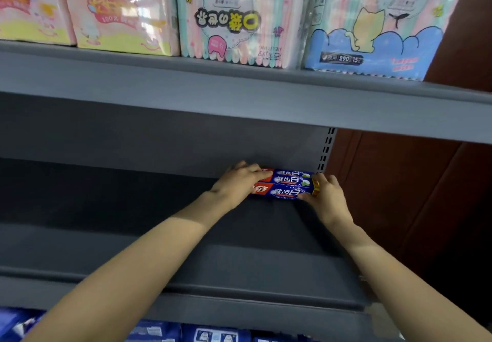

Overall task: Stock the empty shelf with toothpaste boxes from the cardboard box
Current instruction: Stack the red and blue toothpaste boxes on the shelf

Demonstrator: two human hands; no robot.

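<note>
The toothpaste boxes [286, 184] lie flat at the rear right of the grey shelf [133, 256], close to the back panel and just left of the slotted upright [326, 150]. At least two boxes show, lengthwise left to right and touching side by side (a third may sit behind them, but the view does not settle it). Each box is blue with a red left end and white characters; a gold end flap shows at the right.

The left hand [239, 182] rests on the red left ends of the boxes, palm down. Its fingers lie nearly straight across the top faces, so this grip is flat and open rather than closed around anything.

The right hand [328, 195] is at the right ends of the boxes. Its fingers curl around the gold end, and the thumb touches the front edge of the nearest box, so this grip holds the box ends.

Both forearms reach in over the front lip of the shelf.

On the shelf above [239, 88] stand pink packs [119, 11] at left and pastel packs with a cat drawing [372, 22] at right. Below the front lip, blue packages [213, 335] are partly visible. A brown wall panel [426, 195] is to the right.
</note>
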